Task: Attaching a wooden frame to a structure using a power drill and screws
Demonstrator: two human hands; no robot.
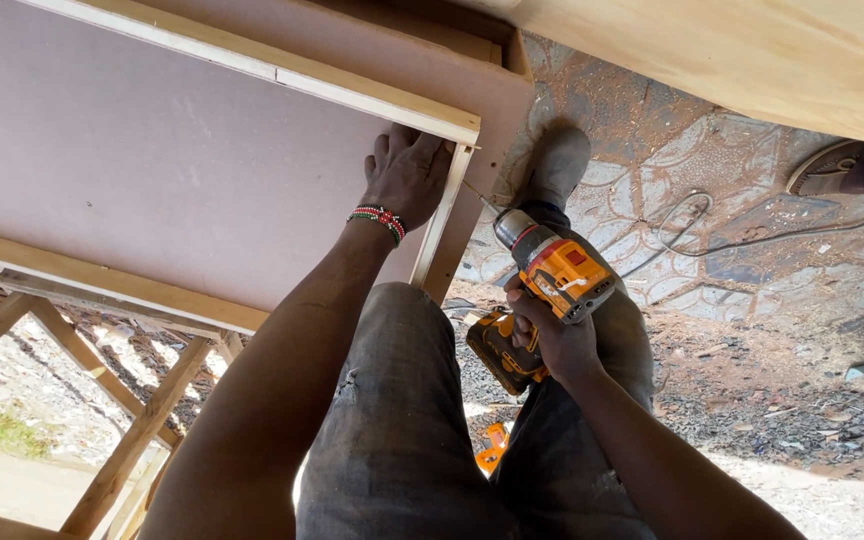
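Drilling set-up: a cordless drill (pixel 542 300), yellow and black, was aimed with its thin bit (pixel 477 196) at the outer face of a pale wooden batten (pixel 442 235) edging a pinkish-brown board panel (pixel 152 160).
Right hand: the right hand (pixel 552 335) had its fingers closed round the drill's grip, on the side of the batten away from the panel.
Left hand: the left hand (pixel 407 175) lay flat with fingers spread on the panel, just inside the batten's corner, holding nothing; a beaded wristband (pixel 380 220) sat at the wrist.
Bit position: the tip seemed to touch or nearly touch the batten; I could not tell which.
Risk, break-through: the left fingers lay almost in line with the bit, just across the batten, so a bit driven right through could have struck them.
Risk, slip: the bit met the narrow face at a slant, so it could have skated off and scored the panel or snapped.
Risk, splitting: the hole sat near the batten's end, beside the corner joint with the cross batten (pixel 352 85), where thin wood could have cracked.
Risk, footing: a grey cable (pixel 692 225) looped on the patterned ground by the grey shoe (pixel 557 165), beyond the batten, and could have snagged a foot.
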